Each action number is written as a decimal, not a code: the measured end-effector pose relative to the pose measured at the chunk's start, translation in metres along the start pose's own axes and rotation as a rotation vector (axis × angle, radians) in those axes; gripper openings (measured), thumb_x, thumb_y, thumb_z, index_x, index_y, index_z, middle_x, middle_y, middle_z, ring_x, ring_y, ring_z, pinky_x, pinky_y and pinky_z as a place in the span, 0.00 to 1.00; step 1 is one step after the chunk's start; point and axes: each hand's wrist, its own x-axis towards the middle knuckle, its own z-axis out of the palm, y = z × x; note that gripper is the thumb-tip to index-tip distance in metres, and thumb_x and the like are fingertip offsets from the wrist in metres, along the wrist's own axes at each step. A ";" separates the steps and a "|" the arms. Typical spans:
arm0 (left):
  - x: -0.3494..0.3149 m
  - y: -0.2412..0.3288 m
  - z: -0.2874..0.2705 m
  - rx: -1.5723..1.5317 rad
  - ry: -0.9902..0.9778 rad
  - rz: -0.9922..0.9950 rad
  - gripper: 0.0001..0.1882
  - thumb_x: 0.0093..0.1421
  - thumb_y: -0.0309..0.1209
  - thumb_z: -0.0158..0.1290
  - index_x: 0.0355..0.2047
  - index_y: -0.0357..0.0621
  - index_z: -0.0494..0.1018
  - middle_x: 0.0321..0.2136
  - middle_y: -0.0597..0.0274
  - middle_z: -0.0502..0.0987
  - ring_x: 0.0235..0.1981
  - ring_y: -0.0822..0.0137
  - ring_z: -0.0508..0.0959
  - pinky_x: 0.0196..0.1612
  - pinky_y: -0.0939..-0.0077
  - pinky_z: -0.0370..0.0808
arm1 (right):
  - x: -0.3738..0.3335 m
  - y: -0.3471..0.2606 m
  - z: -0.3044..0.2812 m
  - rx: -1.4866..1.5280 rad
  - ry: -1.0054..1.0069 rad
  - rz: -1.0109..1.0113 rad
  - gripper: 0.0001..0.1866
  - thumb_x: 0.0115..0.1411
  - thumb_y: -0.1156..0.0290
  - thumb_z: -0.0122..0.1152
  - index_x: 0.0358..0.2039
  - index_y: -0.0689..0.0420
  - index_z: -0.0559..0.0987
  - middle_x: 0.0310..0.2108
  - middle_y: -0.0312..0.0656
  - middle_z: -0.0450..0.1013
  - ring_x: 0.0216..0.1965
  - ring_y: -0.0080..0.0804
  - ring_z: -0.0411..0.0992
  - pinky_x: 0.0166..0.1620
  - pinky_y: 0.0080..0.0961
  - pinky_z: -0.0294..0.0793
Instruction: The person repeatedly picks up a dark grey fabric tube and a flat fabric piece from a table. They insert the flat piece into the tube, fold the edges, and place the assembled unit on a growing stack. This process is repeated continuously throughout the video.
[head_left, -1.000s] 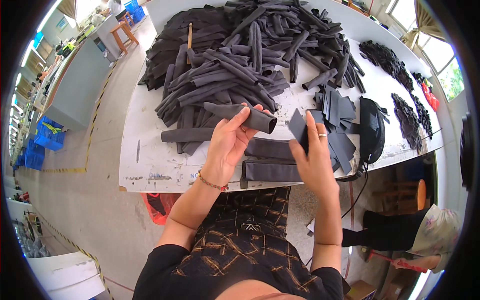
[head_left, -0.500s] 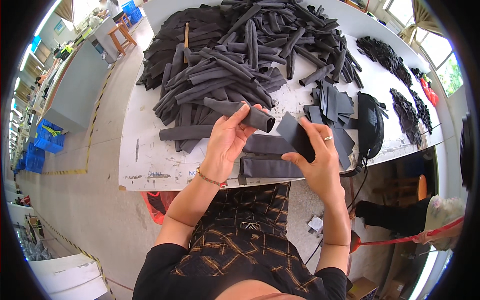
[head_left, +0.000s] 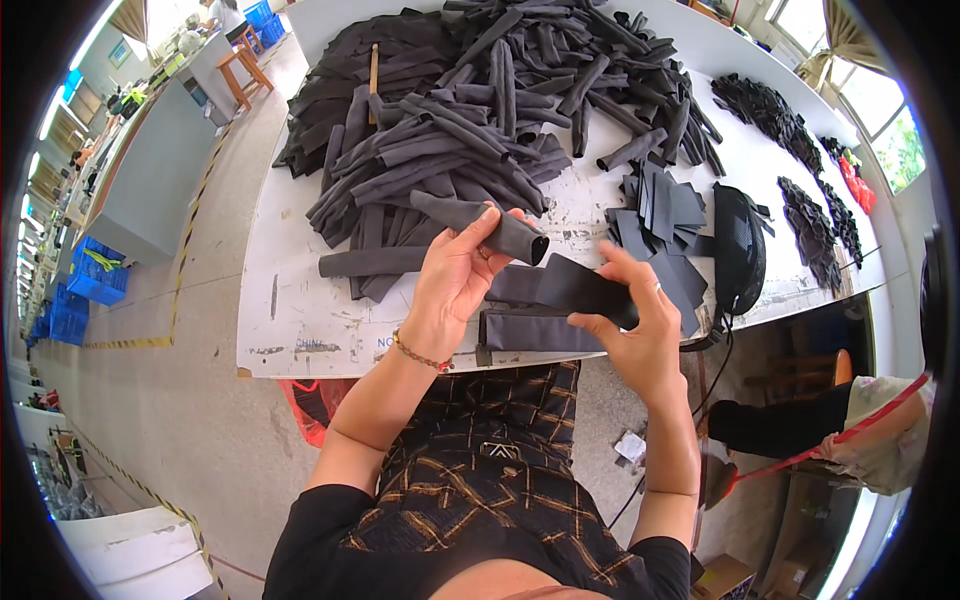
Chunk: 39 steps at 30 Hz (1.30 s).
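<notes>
- Our left hand (head_left: 458, 270) was closed around a grey fabric sleeve (head_left: 515, 238), thumb above and fingers behind, with the sleeve's open end facing right.
- Our right hand (head_left: 645, 335) gripped a dark rectangular panel (head_left: 588, 290) at its right end, between thumb and fingers.
- The hands were apart, over the front part of the worktop (head_left: 290, 310). The panel's free end was just beside the sleeve's opening; we could not tell whether they touched.
- Loose panels (head_left: 660, 205) lay beyond the right hand, and piled sleeves (head_left: 425, 160) beyond the left.
- We judged the sleeve light, soft and easily flattened, best held gently just behind its opening.
- We judged the panel light, thin and fairly stiff, best held at one end.
</notes>
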 end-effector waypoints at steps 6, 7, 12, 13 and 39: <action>-0.005 0.002 0.006 0.050 -0.055 -0.024 0.09 0.66 0.26 0.52 0.45 0.37 0.71 0.43 0.45 0.79 0.45 0.53 0.81 0.45 0.66 0.84 | 0.005 0.003 -0.001 -0.128 -0.032 -0.142 0.21 0.42 0.79 0.74 0.41 0.55 0.83 0.34 0.37 0.72 0.34 0.36 0.69 0.36 0.30 0.72; -0.007 0.002 0.010 0.061 -0.048 -0.028 0.09 0.66 0.26 0.53 0.45 0.38 0.70 0.42 0.45 0.79 0.44 0.54 0.82 0.45 0.65 0.84 | 0.006 0.004 0.000 -0.139 -0.037 -0.169 0.21 0.42 0.79 0.73 0.41 0.55 0.83 0.33 0.37 0.72 0.33 0.36 0.69 0.36 0.31 0.72; -0.011 0.002 0.013 0.112 -0.010 -0.043 0.12 0.66 0.26 0.53 0.48 0.41 0.67 0.43 0.45 0.79 0.43 0.56 0.82 0.43 0.60 0.84 | 0.009 0.008 0.003 -0.323 0.059 -0.336 0.17 0.44 0.79 0.70 0.38 0.55 0.83 0.33 0.33 0.72 0.34 0.34 0.70 0.37 0.31 0.70; -0.010 0.002 0.011 0.106 -0.032 -0.046 0.12 0.66 0.26 0.53 0.48 0.41 0.66 0.43 0.45 0.79 0.43 0.55 0.82 0.43 0.59 0.85 | 0.010 0.009 0.003 -0.356 0.068 -0.362 0.16 0.44 0.79 0.69 0.37 0.55 0.83 0.33 0.33 0.72 0.34 0.34 0.70 0.37 0.30 0.70; -0.019 -0.016 0.019 0.150 -0.279 0.363 0.07 0.70 0.31 0.46 0.42 0.40 0.69 0.39 0.46 0.81 0.55 0.52 0.75 0.60 0.56 0.69 | -0.018 0.007 0.068 -0.216 0.081 -0.186 0.17 0.49 0.76 0.70 0.39 0.56 0.76 0.44 0.47 0.69 0.40 0.49 0.70 0.41 0.42 0.72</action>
